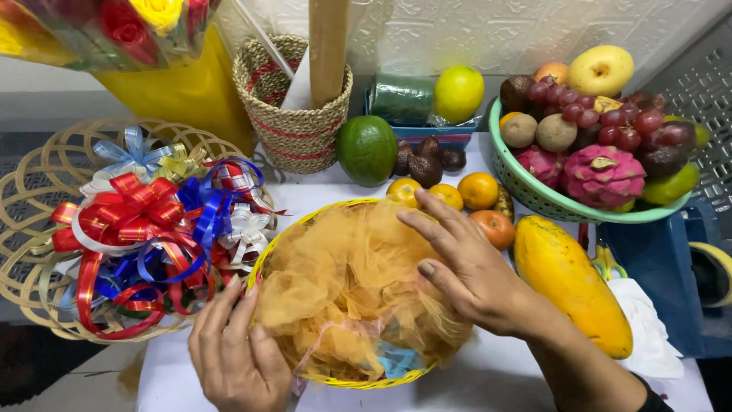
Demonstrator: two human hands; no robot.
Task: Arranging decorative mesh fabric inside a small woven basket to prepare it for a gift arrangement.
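Both hands open on round yellow wicker basket [335, 379], lined with orange tulle netting [343, 282].
I judge left hand [232, 351] should steady the seven o'clock rim while right hand [465, 267] presses flat, evenly.

The basket [335, 378] sits straight before me, netting [343, 282] heaped in it, my left hand [236, 355] on its left rim, my right hand [465, 267] flat on the netting. Left of it lies a tray [30, 267] of ribbon bows [145, 229]. A papaya [572, 282] lies right; oranges [479, 191] just behind. Farther back right stands a fruit bowl [549, 200] (piled high), and behind centre a woven holder [293, 114], possibly touching the wall.
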